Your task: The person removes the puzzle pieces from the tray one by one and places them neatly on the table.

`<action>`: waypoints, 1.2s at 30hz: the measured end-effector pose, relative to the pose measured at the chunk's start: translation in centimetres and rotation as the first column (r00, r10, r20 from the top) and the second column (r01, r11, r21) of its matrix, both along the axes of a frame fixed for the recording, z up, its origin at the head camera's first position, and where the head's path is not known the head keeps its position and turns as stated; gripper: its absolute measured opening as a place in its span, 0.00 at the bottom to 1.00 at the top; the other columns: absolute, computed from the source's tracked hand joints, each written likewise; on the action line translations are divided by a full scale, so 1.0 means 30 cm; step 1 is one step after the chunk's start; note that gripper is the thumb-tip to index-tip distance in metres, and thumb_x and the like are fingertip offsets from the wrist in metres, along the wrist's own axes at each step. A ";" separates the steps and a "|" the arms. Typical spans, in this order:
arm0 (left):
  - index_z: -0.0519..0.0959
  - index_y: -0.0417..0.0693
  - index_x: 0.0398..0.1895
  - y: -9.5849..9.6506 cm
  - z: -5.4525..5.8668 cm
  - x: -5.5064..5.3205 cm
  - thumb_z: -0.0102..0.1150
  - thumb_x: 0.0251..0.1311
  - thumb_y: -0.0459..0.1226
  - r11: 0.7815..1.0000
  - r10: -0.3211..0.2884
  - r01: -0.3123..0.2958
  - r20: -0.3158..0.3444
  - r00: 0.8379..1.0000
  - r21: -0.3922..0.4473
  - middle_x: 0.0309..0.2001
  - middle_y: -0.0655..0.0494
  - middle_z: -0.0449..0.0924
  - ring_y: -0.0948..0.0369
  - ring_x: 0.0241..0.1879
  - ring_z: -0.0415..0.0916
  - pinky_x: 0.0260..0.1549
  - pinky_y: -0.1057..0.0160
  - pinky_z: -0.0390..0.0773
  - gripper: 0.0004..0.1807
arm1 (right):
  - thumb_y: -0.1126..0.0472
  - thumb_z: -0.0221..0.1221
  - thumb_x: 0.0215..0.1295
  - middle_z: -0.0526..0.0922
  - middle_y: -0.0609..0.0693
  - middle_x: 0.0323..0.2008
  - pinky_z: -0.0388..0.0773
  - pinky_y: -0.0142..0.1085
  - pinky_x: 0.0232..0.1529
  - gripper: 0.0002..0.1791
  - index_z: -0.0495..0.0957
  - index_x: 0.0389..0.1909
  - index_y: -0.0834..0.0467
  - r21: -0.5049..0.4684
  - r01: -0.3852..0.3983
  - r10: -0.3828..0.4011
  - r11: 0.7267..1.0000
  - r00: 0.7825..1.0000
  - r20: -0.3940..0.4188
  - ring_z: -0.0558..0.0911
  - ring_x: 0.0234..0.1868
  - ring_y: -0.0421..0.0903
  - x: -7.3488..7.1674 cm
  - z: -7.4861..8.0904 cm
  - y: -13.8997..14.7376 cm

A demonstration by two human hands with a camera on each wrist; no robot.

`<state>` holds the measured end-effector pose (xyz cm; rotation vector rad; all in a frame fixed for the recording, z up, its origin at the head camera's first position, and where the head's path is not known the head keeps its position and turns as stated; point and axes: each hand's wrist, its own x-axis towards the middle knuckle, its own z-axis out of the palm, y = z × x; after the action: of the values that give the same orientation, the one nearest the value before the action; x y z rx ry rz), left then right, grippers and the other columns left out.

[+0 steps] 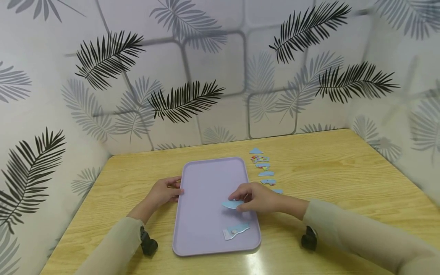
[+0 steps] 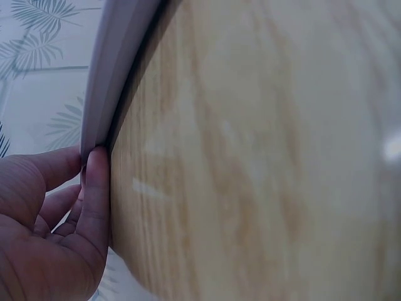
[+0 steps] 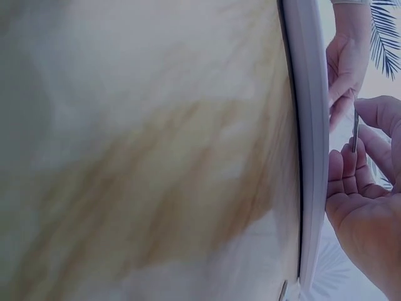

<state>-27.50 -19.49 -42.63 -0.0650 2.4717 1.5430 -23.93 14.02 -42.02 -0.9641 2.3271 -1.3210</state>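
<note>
A lilac tray (image 1: 206, 183) lies on the wooden table. At its left edge my left hand (image 1: 164, 193) grips the rim; in the left wrist view the thumb and fingers (image 2: 97, 188) meet at the tray wall (image 2: 116, 69). Over the tray's right side, my right hand (image 1: 259, 196) pinches a flat light-blue puzzle piece (image 1: 230, 204) between thumb and fingers. That piece (image 3: 355, 128) appears edge-on in the right wrist view. Below it, on the tray's lower right, lies another light-blue piece (image 1: 237, 230) with a pale end and a round mark.
Right of the tray, several flat pieces form a column on the table: a blue triangle (image 1: 256, 151) at the far end, a multicoloured piece (image 1: 259, 159) and more blue ones (image 1: 266, 173). Leaf-patterned walls (image 1: 220, 126) border the table's back and sides.
</note>
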 end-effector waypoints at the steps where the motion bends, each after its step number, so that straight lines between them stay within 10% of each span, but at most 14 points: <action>1: 0.68 0.37 0.68 0.000 0.000 0.000 0.62 0.60 0.25 1.000 -0.001 0.001 0.000 1.000 0.000 0.46 0.45 0.73 0.61 0.32 0.76 0.31 0.64 0.82 0.31 | 0.65 0.68 0.58 0.82 0.43 0.40 0.78 0.35 0.44 0.16 0.85 0.48 0.55 0.000 0.004 -0.004 1.000 1.000 0.000 0.77 0.43 0.45 0.000 0.001 0.006; 36: 0.68 0.38 0.68 -0.005 -0.005 -0.006 0.63 0.60 0.26 1.000 -0.003 0.003 0.006 1.000 0.011 0.46 0.45 0.73 0.61 0.33 0.76 0.32 0.64 0.82 0.31 | 0.62 0.67 0.61 0.82 0.46 0.46 0.78 0.36 0.40 0.17 0.83 0.51 0.60 0.012 0.061 -0.060 0.998 0.995 -0.075 0.77 0.41 0.44 0.027 0.012 0.266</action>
<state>-27.67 -19.64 -42.79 -0.0639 2.4578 1.5523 -23.12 21.99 -41.67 -0.9619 2.4362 -1.3111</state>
